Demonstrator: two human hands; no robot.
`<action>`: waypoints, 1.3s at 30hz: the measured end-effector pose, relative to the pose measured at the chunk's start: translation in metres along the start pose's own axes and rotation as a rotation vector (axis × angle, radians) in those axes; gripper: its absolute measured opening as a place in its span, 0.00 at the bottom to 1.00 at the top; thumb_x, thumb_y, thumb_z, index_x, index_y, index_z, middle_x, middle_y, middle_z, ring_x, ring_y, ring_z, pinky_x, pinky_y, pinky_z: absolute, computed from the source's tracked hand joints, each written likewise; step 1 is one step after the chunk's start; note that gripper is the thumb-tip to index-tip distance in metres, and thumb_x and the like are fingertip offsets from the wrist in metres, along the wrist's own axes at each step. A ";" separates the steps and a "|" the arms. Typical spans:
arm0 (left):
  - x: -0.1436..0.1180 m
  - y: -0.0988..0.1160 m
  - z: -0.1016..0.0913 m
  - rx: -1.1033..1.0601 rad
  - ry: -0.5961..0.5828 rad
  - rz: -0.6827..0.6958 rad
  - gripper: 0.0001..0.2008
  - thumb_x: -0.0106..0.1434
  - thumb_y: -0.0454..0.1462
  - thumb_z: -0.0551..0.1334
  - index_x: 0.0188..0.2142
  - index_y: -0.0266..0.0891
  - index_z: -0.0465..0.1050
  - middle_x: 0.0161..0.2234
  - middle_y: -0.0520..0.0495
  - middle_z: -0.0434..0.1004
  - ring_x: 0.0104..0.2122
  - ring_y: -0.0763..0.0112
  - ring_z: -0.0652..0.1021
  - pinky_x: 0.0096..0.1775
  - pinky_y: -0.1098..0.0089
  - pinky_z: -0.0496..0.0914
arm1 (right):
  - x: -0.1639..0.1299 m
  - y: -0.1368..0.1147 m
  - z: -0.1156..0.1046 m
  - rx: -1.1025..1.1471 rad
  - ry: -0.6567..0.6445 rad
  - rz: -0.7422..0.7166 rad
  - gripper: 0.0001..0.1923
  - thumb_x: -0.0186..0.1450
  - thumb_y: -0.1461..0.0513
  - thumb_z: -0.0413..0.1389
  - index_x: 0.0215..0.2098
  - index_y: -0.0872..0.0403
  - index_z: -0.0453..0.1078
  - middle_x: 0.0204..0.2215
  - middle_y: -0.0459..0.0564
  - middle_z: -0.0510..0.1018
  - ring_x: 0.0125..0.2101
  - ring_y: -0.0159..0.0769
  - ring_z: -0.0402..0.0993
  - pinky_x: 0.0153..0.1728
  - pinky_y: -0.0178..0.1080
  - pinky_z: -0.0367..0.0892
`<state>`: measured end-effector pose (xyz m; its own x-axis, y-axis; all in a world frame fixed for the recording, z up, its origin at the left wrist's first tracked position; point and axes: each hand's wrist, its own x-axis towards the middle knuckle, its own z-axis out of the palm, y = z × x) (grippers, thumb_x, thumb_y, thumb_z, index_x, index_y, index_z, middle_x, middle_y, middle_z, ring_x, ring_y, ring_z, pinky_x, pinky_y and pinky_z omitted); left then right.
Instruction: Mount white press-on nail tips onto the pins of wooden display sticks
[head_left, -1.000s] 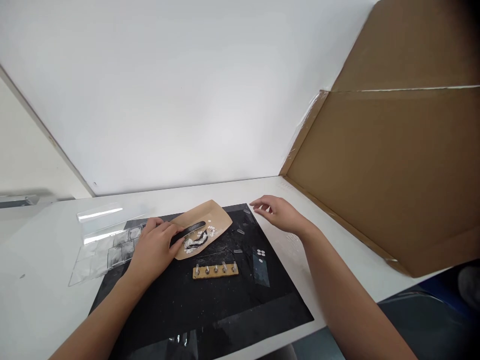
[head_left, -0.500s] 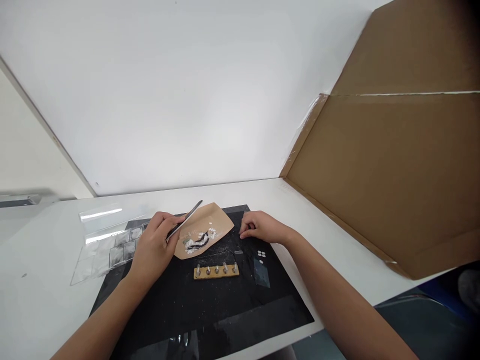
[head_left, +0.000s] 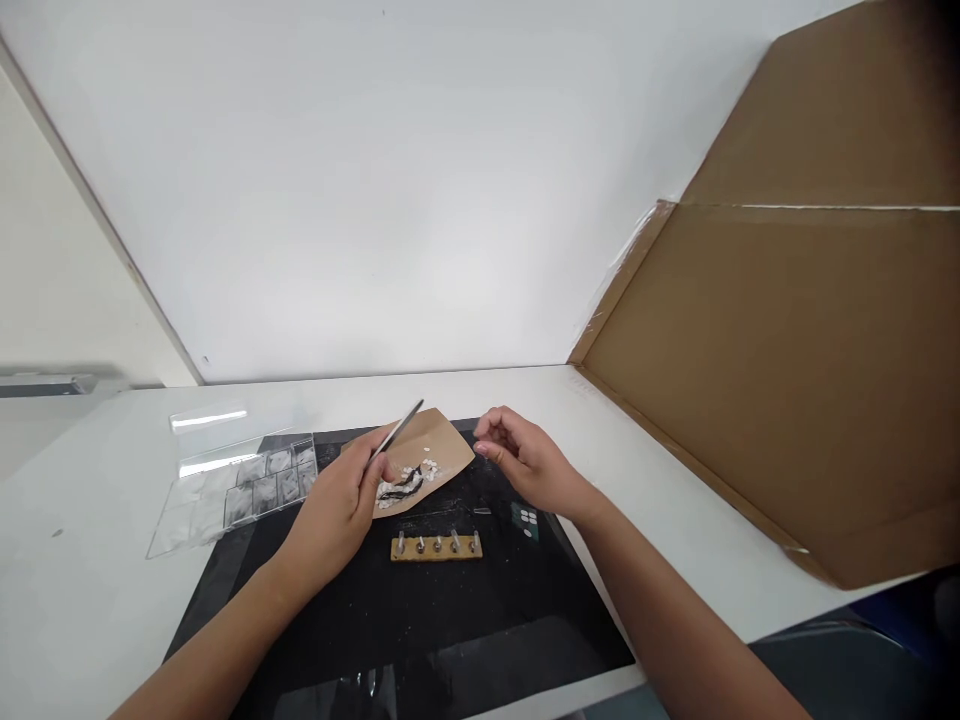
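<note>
Clear plastic tray (head_left: 238, 486) with small compartments lies at the left, half on the white table (head_left: 90, 560) and half on the black mat (head_left: 420, 610). Next comes the left hand (head_left: 341, 505), closed around a thin metal tool (head_left: 397, 432) whose tip points up and away, above a brown paper sheet (head_left: 429, 455) carrying small white pieces and a dark strand. Just in front of the paper, a small wooden strip (head_left: 436, 546) studded with metal pegs rests on the mat. To its right the right hand (head_left: 525, 462) hovers with fingertips pinched together; whether they hold anything is too small to tell. Cardboard (head_left: 787, 370) stands at the far right.
</note>
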<state>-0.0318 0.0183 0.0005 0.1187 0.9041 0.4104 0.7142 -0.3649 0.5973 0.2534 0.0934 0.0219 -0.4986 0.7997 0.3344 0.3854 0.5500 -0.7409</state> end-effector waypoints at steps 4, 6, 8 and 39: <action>-0.002 0.009 0.003 -0.081 -0.047 -0.011 0.17 0.80 0.45 0.49 0.42 0.44 0.74 0.40 0.47 0.81 0.40 0.61 0.80 0.45 0.64 0.71 | 0.000 -0.020 0.025 0.161 0.092 -0.110 0.13 0.77 0.52 0.54 0.46 0.49 0.77 0.35 0.49 0.75 0.34 0.37 0.72 0.37 0.40 0.70; -0.002 0.012 0.004 -0.115 -0.054 -0.026 0.18 0.80 0.45 0.49 0.40 0.44 0.74 0.38 0.48 0.81 0.39 0.62 0.80 0.44 0.65 0.71 | 0.002 -0.024 0.033 0.289 0.169 -0.116 0.16 0.75 0.49 0.59 0.39 0.50 0.80 0.34 0.49 0.77 0.35 0.38 0.74 0.37 0.40 0.72; -0.002 0.014 0.003 -0.148 -0.055 -0.038 0.19 0.80 0.45 0.49 0.39 0.44 0.74 0.37 0.49 0.81 0.38 0.63 0.80 0.43 0.66 0.70 | 0.005 -0.025 0.038 0.382 0.236 -0.082 0.17 0.72 0.47 0.61 0.37 0.50 0.80 0.32 0.48 0.78 0.31 0.36 0.74 0.33 0.39 0.72; -0.006 0.019 0.001 -0.412 -0.118 -0.236 0.22 0.75 0.52 0.59 0.48 0.43 0.86 0.22 0.51 0.82 0.23 0.67 0.80 0.30 0.69 0.70 | 0.004 -0.018 0.075 -0.349 0.385 -0.317 0.06 0.77 0.62 0.54 0.41 0.47 0.71 0.36 0.50 0.85 0.37 0.42 0.82 0.37 0.44 0.72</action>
<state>-0.0184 0.0059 0.0089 0.0807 0.9831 0.1643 0.4013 -0.1829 0.8975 0.1866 0.0686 -0.0073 -0.3390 0.5780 0.7423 0.5282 0.7698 -0.3582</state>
